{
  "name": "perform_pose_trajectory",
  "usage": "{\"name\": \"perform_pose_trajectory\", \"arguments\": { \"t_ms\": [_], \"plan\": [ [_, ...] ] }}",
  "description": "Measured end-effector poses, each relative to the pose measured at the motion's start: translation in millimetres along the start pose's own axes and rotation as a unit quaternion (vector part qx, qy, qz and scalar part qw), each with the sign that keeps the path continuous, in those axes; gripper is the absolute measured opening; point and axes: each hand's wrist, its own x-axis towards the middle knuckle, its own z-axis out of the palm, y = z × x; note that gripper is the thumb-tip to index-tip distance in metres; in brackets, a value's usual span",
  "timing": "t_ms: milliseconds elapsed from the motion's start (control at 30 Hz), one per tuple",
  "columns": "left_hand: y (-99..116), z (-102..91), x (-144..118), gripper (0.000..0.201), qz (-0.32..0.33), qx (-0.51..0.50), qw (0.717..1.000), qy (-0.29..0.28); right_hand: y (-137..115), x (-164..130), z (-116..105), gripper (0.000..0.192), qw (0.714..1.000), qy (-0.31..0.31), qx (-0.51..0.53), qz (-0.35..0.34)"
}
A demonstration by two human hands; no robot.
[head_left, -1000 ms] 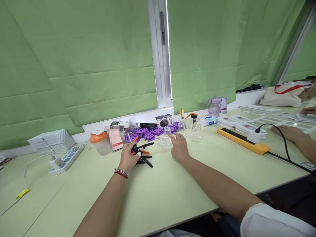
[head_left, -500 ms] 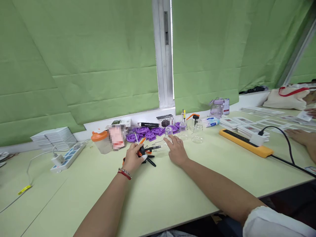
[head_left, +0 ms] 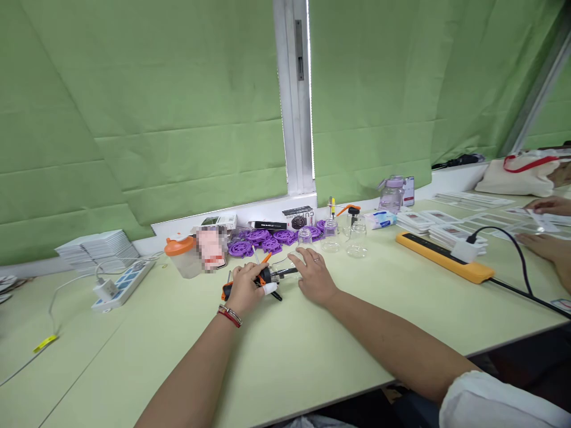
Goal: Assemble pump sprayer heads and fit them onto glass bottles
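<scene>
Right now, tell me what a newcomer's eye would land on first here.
First, the two bare hands meeting mid-table: the left hand grips a black and orange pump tool, and the right hand rests on a clear glass bottle lying beside it. Just behind them, a cluster of purple discs stands out against the pale green table. To the right lies a long orange power strip.

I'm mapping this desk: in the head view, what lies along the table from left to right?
White power strip → orange-lidded jug → left hand → right hand → orange power strip → white tote bag.
</scene>
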Motion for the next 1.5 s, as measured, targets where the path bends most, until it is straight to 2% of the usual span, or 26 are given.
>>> {"name": "perform_pose_trajectory", "arguments": {
  "t_ms": [233,400,500,633,833,1000,1100,1333,1500],
  "plan": [
    [-0.1,-1.3,-0.1,0.052,-0.02,-0.025,0.999,0.014,6.5,1.3,2.0,0.072,0.998,0.018,0.054,-0.009],
    [-0.4,-6.2,-0.2,0.049,-0.029,-0.08,0.996,0.015,16.2,5.9,-3.5,0.072,0.98,0.022,0.191,-0.044],
    [-0.5,-8.2,0.1,0.047,-0.025,-0.129,0.991,0.016,20.0,7.6,-12.3,0.07,0.951,-0.009,0.309,-0.023],
    [-0.7,-8.3,0.7,0.046,-0.042,-0.187,0.981,0.031,23.0,9.4,-20.6,0.071,0.897,-0.057,0.436,0.039],
    [1.6,-5.2,1.4,0.049,-0.033,-0.319,0.947,0.02,29.3,14.0,-20.5,0.078,0.811,-0.035,0.577,0.089],
    [10.3,-5.3,1.3,0.056,-0.07,-0.443,0.894,-0.007,30.6,14.0,-20.1,0.075,0.768,-0.04,0.625,0.132],
    [16.2,-8.6,1.2,0.058,-0.102,-0.471,0.876,-0.015,30.4,12.5,-17.3,0.072,0.74,-0.051,0.653,0.155],
    [16.3,-8.6,1.0,0.059,-0.145,-0.486,0.861,-0.028,27.1,11.0,-7.8,0.059,0.666,-0.089,0.711,0.206],
    [9.4,-4.1,1.3,0.059,-0.146,-0.487,0.861,-0.028,23.6,11.1,-7.1,0.062,0.65,-0.095,0.721,0.223]
  ]
}}
